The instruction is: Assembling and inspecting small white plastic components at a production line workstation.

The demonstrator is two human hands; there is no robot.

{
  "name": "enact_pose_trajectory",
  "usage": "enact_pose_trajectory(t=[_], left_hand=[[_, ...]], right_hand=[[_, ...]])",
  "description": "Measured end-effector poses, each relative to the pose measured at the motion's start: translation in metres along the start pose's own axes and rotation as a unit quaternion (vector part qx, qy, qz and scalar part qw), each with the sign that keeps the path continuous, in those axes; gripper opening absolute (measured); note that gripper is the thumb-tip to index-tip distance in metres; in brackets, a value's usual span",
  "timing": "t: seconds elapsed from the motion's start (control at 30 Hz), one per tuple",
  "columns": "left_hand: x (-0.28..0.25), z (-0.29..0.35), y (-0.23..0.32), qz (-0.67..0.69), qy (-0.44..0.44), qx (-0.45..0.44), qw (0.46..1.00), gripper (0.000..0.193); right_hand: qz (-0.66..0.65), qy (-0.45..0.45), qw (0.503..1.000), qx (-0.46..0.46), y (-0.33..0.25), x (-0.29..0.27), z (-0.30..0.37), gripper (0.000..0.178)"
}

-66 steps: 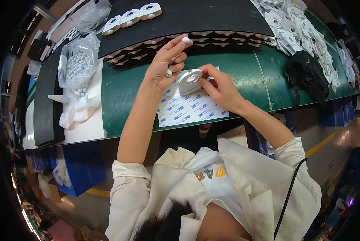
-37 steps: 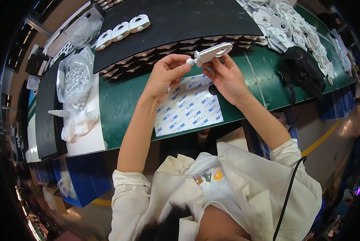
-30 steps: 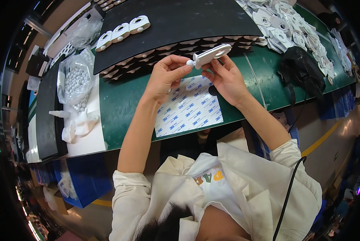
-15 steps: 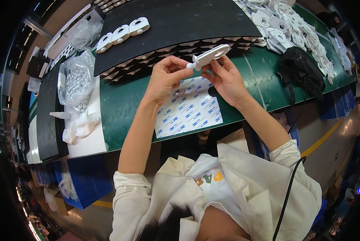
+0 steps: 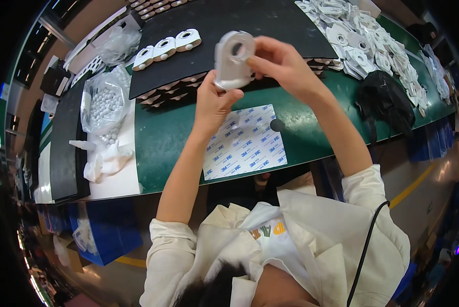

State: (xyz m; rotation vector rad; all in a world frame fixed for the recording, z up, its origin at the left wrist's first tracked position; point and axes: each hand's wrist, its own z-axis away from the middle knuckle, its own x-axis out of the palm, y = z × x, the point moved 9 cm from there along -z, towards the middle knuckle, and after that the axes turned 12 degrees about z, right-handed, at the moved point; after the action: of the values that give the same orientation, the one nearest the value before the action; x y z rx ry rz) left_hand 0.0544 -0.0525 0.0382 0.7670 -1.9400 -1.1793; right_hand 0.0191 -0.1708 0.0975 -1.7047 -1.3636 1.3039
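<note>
A white plastic part [image 5: 226,70] with a round hole near its top is held up over the near edge of the black board. It stands nearly upright, its flat face turned toward me. My left hand [image 5: 212,105] grips its lower end, thumb in front, the other fingers partly hidden behind it. At the ring end, my right hand [image 5: 285,66] pinches the right edge between thumb and fingers. Below both hands a white sheet with blue print [image 5: 245,148] lies on the green table [image 5: 311,130]; a dark round spot [image 5: 277,125] shows at its right edge.
Three similar white parts [image 5: 164,49] sit on the stacked black boards [image 5: 239,25]. At left are a clear bag of white balls [image 5: 105,106], a white nozzle-tipped bottle [image 5: 83,145] and a crumpled white cloth [image 5: 109,162]. A heap of white parts [image 5: 360,46] and a black pouch [image 5: 385,100] lie right.
The white part has turned from lying edge-on to upright, face toward me, and moved left. My left hand has shifted its hold from the small knob to the lower end.
</note>
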Motion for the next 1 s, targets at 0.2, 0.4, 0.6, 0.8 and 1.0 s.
enact_pose_trajectory(t=[0.2,0.4,0.6,0.8,1.0], left_hand=[[0.001,0.012,-0.059,0.346,0.057,-0.333,0.875,0.02],[-0.001,0.014,-0.062,0.506,0.1,-0.364,0.775,0.016],[-0.009,0.018,-0.065,0.579,0.135,-0.353,0.722,0.038],[-0.001,0.017,-0.069,0.531,0.112,-0.367,0.755,0.036],[0.005,0.021,-0.067,0.436,0.084,-0.396,0.804,0.031]], right_hand=[[0.184,0.159,0.969,0.039,0.061,-0.047,-0.098,0.032],[0.259,0.099,0.949,0.148,0.094,-0.036,-0.139,0.027],[0.289,0.135,0.945,0.073,0.075,-0.066,-0.11,0.029],[0.442,0.298,0.845,0.04,0.08,-0.217,-0.015,0.025],[0.635,0.198,0.727,0.17,0.133,-0.253,0.053,0.038]])
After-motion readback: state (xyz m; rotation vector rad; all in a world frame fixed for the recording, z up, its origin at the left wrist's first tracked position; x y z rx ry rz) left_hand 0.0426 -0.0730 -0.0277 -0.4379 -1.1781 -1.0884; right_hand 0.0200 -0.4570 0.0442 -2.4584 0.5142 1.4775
